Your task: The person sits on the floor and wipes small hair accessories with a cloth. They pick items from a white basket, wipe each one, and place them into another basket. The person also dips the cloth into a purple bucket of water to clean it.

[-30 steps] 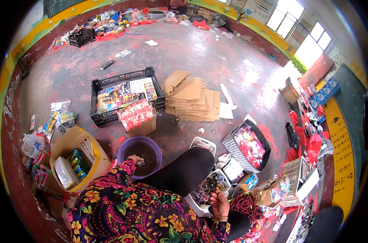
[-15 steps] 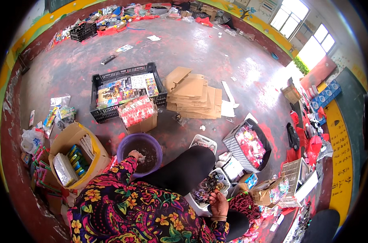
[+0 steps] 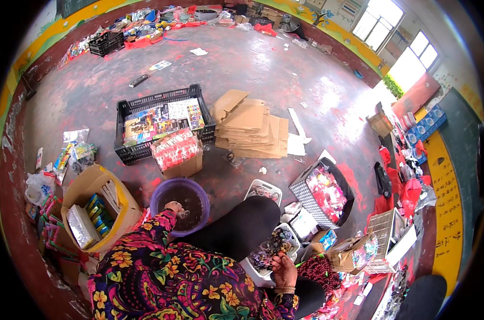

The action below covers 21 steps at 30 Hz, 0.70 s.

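Note:
My left hand [image 3: 174, 206] reaches over the near left side of a round purple basin [image 3: 154, 198]. Its fingers look closed around a small, pale, wispy thing [image 3: 183, 214] that is too blurred to name. Dark contents lie in the bottom of the basin. My right hand [image 3: 285, 273] is held with its fingers pinched together, beside a white basket [image 3: 293, 241] heaped with small dark and coloured loops [image 3: 268, 250]. Whatever sits between those fingertips is too small to make out. A pile of dark red beaded strands [image 3: 319, 271] lies right of that hand.
A cardboard box [image 3: 126, 216] of packs stands at left. Ahead are a black crate [image 3: 123, 154], a small box of red-and-white packs [image 3: 177, 154] and flattened cardboard [image 3: 252, 128]. At right stand a checkered bin [image 3: 310, 198] and a beige crate [image 3: 379, 242]. My knee [image 3: 252, 218] rises between both hands.
The whole view has shifted slightly, so things sit a little further left. Both hands stay at about the same places, the left in the basin and the right by the basket.

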Each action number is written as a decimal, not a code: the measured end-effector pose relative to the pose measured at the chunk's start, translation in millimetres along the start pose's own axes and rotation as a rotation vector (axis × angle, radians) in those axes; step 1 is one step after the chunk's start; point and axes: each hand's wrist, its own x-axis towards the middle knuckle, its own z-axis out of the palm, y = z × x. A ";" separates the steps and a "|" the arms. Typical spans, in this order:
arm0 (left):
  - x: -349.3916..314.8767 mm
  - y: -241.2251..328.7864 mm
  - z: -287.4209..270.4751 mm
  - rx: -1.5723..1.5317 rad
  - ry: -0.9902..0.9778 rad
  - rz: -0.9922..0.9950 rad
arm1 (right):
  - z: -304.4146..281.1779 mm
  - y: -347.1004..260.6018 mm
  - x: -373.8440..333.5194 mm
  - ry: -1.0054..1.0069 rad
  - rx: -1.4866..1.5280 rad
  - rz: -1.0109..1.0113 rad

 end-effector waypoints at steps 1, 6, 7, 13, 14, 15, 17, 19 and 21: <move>-2.4 1.2 3.7 -0.175 0.002 0.004 | 0.8 -0.5 -1.0 0.006 0.001 -0.003; -10.7 8.3 2.7 -0.390 0.043 0.004 | 4.6 0.1 -3.2 -0.003 0.024 -0.013; -21.3 22.8 6.4 -0.344 0.093 0.011 | 3.8 -1.1 -3.6 0.007 0.016 -0.017; -13.5 28.3 5.8 -0.134 0.263 -0.075 | 2.5 -2.4 -4.5 0.009 -0.002 -0.017; -18.8 35.7 7.4 -0.294 0.277 -0.167 | 3.0 -2.5 -4.7 0.014 -0.002 -0.015; -22.2 40.4 8.1 -0.455 0.291 -0.258 | 3.9 -2.9 -4.5 0.020 -0.002 -0.013; -1.7 27.3 9.5 -0.393 0.277 -0.263 | 6.9 -4.5 -2.9 0.024 -0.006 -0.020; 11.2 14.3 -5.1 -0.057 0.030 0.145 | 6.1 -1.1 2.3 -0.032 0.005 -0.028; 30.7 13.5 -30.8 0.549 -0.540 0.913 | -4.1 0.8 7.2 -0.080 0.048 0.011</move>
